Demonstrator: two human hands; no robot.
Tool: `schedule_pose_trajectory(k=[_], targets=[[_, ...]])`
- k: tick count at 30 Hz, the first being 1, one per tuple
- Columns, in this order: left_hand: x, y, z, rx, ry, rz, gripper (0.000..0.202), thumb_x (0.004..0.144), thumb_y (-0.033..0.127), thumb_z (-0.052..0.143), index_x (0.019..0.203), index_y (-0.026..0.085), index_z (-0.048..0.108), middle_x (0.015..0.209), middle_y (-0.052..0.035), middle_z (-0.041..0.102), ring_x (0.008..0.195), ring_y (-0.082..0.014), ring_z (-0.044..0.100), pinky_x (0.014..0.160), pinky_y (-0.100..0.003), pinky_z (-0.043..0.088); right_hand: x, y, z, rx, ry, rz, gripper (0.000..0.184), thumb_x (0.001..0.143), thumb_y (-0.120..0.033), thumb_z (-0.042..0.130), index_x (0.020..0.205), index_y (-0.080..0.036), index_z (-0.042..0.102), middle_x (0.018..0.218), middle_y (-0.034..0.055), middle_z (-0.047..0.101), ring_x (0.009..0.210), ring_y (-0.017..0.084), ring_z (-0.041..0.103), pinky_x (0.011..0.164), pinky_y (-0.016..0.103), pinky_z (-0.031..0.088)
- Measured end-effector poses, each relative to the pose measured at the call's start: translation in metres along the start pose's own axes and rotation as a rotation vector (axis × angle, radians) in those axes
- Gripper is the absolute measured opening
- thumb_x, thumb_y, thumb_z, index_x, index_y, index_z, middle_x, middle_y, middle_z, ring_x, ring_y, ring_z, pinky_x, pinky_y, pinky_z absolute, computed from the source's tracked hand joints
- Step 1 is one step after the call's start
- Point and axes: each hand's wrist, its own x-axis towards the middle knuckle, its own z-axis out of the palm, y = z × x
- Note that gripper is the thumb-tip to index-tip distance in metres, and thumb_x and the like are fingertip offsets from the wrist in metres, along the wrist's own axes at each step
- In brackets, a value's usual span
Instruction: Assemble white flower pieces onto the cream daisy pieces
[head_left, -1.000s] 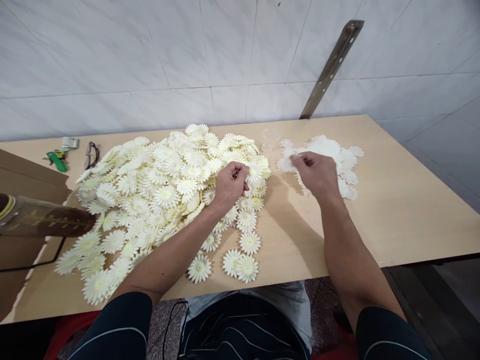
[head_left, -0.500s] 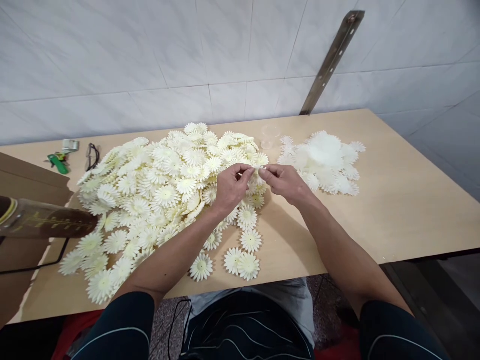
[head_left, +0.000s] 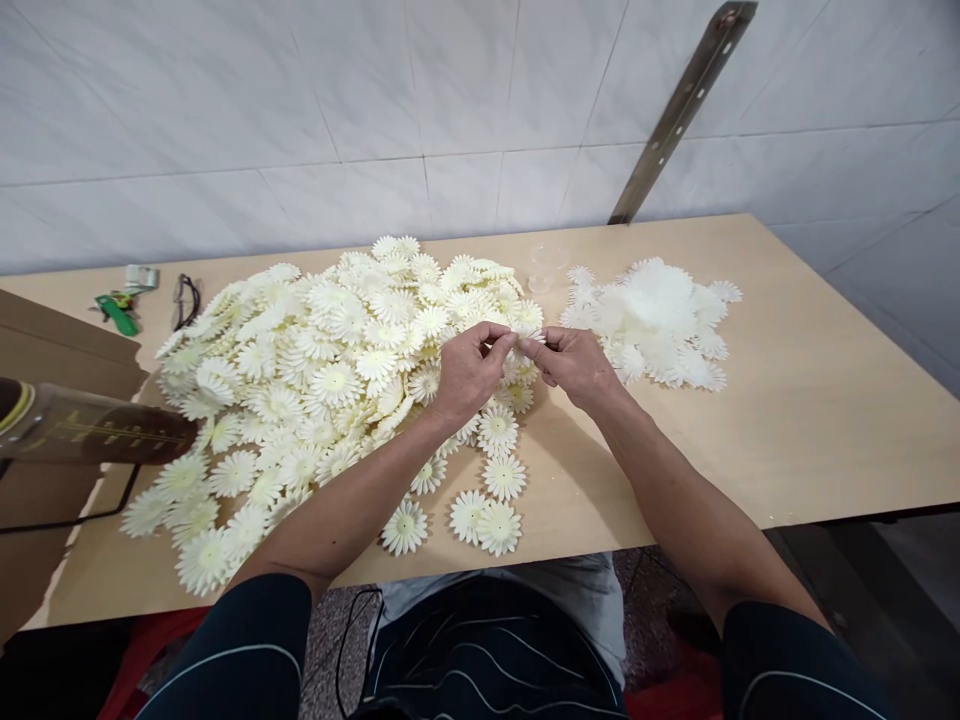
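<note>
My left hand (head_left: 474,370) is closed in a pinch, thumb against forefinger, at the right side of a heap of pale yellow artificial flowers (head_left: 334,385). Close beside it, my right hand (head_left: 574,362) pinches too, and the fingertips of both nearly meet. Between them shows the edge of a pale artificial flower (head_left: 534,336), mostly covered by my fingers. Below my hands, several single flowers lie flat on the table, among them one flower (head_left: 499,528) near the front edge.
A pile of whiter, translucent flower pieces (head_left: 660,315) lies on the wooden table (head_left: 787,400) at right. Behind stands a clear plastic dish (head_left: 547,268). At left are a brown bottle (head_left: 112,435), a cardboard box (head_left: 64,360), glasses (head_left: 186,300) and a green tool (head_left: 118,313). A metal bar (head_left: 679,120) leans on the wall.
My fingers have shifted slightly, and my right hand's lower fingers have uncurled a little. More of the pale flower's petals shows between the hands. The camera view has tilted a little.
</note>
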Motion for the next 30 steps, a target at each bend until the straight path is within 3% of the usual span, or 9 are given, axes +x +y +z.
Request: schedule_pose_trajectory(k=[6,11,17,21,26,30], targets=[[0.000,0.002,0.000,-0.054,-0.057,-0.064,0.010,0.096,0.025,0.075,0.088,0.020,0.077,0.062,0.0044,0.067,0.049,-0.0102,0.059,0.052,-0.023,0.047,-0.001,-0.002,-0.001,-0.100,0.010,-0.003,0.082,0.065,-0.098,0.084,0.062,-0.026,0.044,0.055,-0.0058,0.039,0.051,0.011,0.036,0.048,0.030,0.026],[0.003,0.001,0.000,-0.111,-0.098,-0.137,0.014,0.094,0.031,0.079,0.086,0.019,0.076,0.060,0.0040,0.065,0.048,-0.0113,0.061,0.045,-0.022,0.044,-0.002,-0.005,0.000,-0.058,0.032,0.022,0.083,0.058,-0.096,0.089,0.059,-0.026,0.045,0.049,-0.0073,0.038,0.045,0.009,0.036,0.044,0.028,0.023],[0.007,0.002,-0.002,-0.088,-0.022,-0.192,0.020,0.096,0.029,0.078,0.081,0.019,0.071,0.055,0.0043,0.063,0.045,-0.0102,0.058,0.046,-0.021,0.044,0.000,-0.003,0.000,0.048,-0.104,0.007,0.075,0.061,-0.090,0.092,0.060,-0.022,0.061,0.053,-0.0009,0.058,0.049,0.012,0.051,0.047,0.028,0.045],[0.008,0.005,-0.002,-0.111,-0.020,-0.261,0.020,0.100,0.025,0.074,0.081,0.019,0.069,0.050,0.0049,0.059,0.043,-0.0108,0.056,0.043,-0.020,0.040,0.001,0.001,0.001,0.056,-0.090,-0.016,0.072,0.067,-0.089,0.089,0.062,-0.022,0.063,0.055,0.0008,0.062,0.050,0.013,0.055,0.048,0.027,0.048],[0.006,0.007,-0.001,-0.194,-0.084,-0.287,0.026,0.098,0.038,0.083,0.088,0.018,0.069,0.058,0.0041,0.061,0.046,-0.0099,0.060,0.043,-0.019,0.042,-0.001,0.000,0.000,-0.042,-0.058,-0.038,0.074,0.072,-0.091,0.086,0.060,-0.022,0.060,0.052,0.0010,0.062,0.047,0.013,0.056,0.048,0.027,0.046],[0.007,0.011,-0.003,-0.315,-0.194,-0.361,0.033,0.092,0.045,0.089,0.094,0.018,0.071,0.071,0.0015,0.068,0.048,-0.0092,0.061,0.041,-0.020,0.043,-0.002,-0.003,-0.002,-0.009,-0.054,-0.007,0.077,0.064,-0.093,0.089,0.059,-0.022,0.058,0.049,-0.0012,0.057,0.045,0.013,0.053,0.045,0.027,0.044]])
